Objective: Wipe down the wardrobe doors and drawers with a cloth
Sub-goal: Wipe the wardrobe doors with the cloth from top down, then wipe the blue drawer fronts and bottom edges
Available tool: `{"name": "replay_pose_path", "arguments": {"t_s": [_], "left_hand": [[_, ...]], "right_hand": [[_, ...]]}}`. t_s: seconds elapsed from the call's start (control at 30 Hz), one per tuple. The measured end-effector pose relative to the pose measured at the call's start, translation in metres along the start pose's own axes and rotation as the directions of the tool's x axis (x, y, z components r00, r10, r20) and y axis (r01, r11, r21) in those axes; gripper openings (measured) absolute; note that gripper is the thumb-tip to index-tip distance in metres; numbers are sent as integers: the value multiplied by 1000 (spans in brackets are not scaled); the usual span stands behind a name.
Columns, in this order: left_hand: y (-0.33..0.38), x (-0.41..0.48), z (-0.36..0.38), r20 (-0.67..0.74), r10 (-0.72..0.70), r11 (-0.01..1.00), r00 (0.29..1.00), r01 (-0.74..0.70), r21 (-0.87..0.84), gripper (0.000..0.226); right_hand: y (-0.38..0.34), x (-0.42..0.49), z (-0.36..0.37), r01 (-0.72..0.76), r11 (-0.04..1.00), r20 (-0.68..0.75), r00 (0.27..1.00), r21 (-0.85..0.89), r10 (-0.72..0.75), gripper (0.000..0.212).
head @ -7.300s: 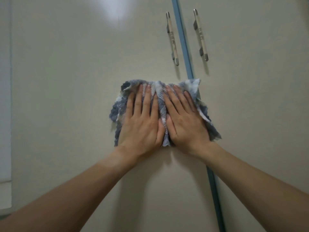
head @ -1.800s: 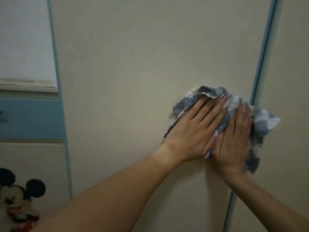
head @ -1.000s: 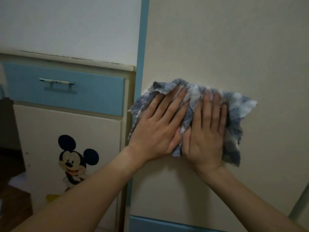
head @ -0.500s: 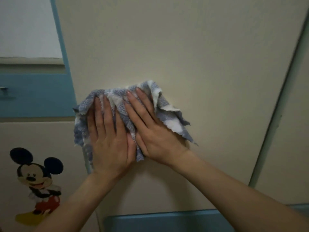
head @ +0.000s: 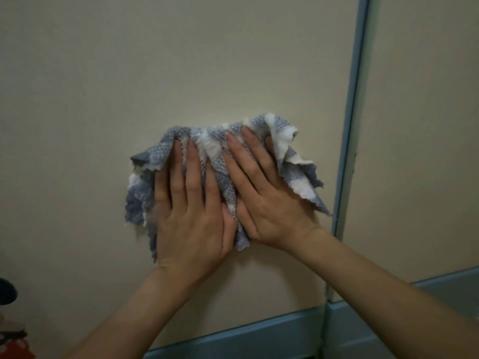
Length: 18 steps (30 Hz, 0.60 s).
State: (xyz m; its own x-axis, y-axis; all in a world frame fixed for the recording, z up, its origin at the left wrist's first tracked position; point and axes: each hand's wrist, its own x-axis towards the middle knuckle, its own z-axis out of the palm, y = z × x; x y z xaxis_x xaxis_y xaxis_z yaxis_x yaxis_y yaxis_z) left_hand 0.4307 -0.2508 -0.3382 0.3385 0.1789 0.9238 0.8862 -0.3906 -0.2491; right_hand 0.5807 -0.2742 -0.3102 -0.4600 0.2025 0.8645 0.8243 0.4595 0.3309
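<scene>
Flat-fingered, left hand [head: 191, 216] and right hand [head: 269, 203] press the checked cloth [head: 204, 138] on the wardrobe door [head: 181, 60]; I advise even, overlapping strokes.

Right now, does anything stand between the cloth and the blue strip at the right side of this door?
Nothing visible does. Only bare door lies between the cloth and the blue strip. The left hand and right hand press it flat.

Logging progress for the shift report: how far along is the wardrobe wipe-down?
Done: upper cream door, wiped earlier. In hand: left hand and right hand press the cloth flat lower on it. Left, likely: the blue band below and the door to the right.
</scene>
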Motion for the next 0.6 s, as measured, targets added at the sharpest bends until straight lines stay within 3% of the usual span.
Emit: {"name": "replay_pose_path", "arguments": {"t_s": [0.37, 0.6], "left_hand": [[61, 20, 11, 22, 147, 985, 989, -144, -98, 66], [57, 20, 5, 117, 401, 912, 908, -384, -148, 67]], "right_hand": [[39, -56, -10, -210, 949, -91, 977, -234, 194, 58], [12, -82, 8, -552, 819, -185, 831, -155, 525, 66]]}}
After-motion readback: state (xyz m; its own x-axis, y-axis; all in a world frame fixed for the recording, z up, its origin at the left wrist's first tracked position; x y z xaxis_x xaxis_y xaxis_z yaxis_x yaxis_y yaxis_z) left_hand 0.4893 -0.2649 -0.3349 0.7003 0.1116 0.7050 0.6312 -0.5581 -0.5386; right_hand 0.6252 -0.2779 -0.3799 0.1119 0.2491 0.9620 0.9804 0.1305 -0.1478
